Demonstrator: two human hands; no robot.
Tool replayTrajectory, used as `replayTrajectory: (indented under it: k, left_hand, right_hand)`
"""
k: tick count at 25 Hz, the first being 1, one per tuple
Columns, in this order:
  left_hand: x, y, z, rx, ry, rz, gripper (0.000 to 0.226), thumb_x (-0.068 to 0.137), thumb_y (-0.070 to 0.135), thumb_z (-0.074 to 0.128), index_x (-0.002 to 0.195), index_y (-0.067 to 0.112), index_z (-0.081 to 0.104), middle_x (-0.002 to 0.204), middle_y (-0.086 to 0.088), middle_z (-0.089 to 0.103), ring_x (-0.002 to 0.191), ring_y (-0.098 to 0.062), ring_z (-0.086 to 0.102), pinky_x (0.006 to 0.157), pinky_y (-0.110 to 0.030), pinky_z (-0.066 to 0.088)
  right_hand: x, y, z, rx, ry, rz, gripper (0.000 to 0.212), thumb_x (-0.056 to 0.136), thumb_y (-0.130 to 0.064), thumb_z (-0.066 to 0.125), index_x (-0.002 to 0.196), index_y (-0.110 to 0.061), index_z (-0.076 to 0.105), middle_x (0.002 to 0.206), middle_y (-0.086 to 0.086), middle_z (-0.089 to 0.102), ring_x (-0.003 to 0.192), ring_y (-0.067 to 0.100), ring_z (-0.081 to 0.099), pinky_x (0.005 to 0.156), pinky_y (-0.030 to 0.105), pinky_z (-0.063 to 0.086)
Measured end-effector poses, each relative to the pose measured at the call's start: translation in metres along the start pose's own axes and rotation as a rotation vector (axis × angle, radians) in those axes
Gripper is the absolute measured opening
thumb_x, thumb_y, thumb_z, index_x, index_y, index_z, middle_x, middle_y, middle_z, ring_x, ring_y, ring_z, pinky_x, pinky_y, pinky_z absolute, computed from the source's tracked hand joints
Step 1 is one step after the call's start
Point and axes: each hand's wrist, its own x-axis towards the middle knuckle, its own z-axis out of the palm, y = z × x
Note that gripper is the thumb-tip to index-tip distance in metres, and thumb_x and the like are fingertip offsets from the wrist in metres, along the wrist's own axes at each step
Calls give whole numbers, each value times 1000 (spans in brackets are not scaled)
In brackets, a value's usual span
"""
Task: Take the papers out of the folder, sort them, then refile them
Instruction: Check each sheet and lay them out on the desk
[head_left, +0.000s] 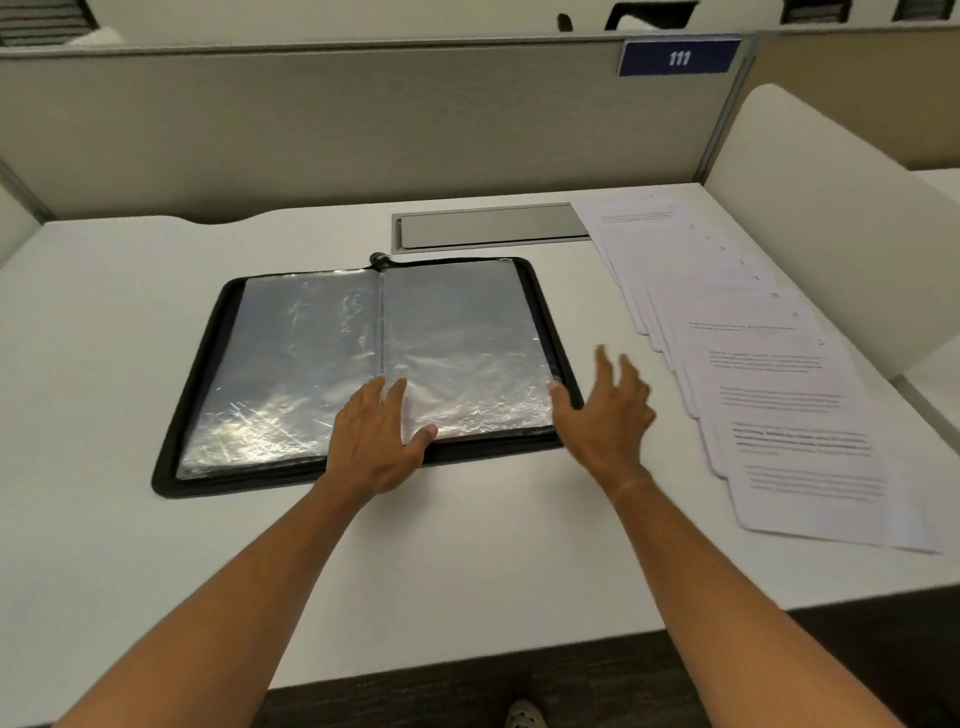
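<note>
folder (363, 358) open mid-desk (104, 322) — left hand (374, 441) flat on it, right hand (608, 410) spread, empty; papers (769, 374) fanned along right edge; sign (679, 56) reads "111".

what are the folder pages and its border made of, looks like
The folder pages look like clear glossy plastic sleeves: crinkled, catching glare. The border looks like matte black fabric with a zip, though that is less certain.
</note>
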Motion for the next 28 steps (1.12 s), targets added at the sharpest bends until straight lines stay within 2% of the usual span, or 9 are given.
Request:
replayTrajectory:
  k: [4,8,10,13,21,28]
  left_hand:
    - [1,-24,2,22,2,-93,80,93,63,39,156,19,13,163,-13,9,151,-29,5,121,-46,11]
    - [10,-44,4,70,-13,-149,102,76,83,16,157,22,4,163,-13,-2,151,-29,-4,120,-50,2]
    - [13,-56,5,112,-28,-172,112,67,89,9,157,23,1,163,-13,-5,150,-29,-7,119,-51,-1]
    - [11,-67,10,146,-27,-196,112,67,91,8,157,23,5,163,-13,-3,150,-30,-7,119,-53,-1]
    - [-5,-66,19,179,12,-188,107,72,90,1,157,24,2,163,-13,-3,150,-28,-9,120,-54,0]
    - [-60,-56,23,128,-17,-180,103,76,88,2,156,25,-4,163,-11,-11,150,-26,-15,120,-54,-4]
  right_hand:
    - [10,-17,40,-106,-279,-135,84,93,-61,49,158,-22,14,164,17,8,151,35,6,118,54,13]
    - [31,-21,58,-192,-368,-175,89,92,-70,40,159,-25,3,165,20,-2,152,38,-3,120,56,5]
    - [34,-18,66,-245,-374,-199,89,92,-73,33,159,-25,-1,164,22,-4,152,38,-6,121,57,2]
    - [30,-11,75,-293,-325,-231,89,92,-74,26,159,-25,-5,164,23,-3,152,37,-6,122,54,0]
    - [16,-3,72,-298,-305,-224,90,91,-76,26,159,-26,-6,164,22,-3,153,33,-6,123,51,1]
    - [-34,16,46,-312,-321,-201,92,90,-78,25,158,-27,-9,165,20,-4,153,31,-7,123,50,1]
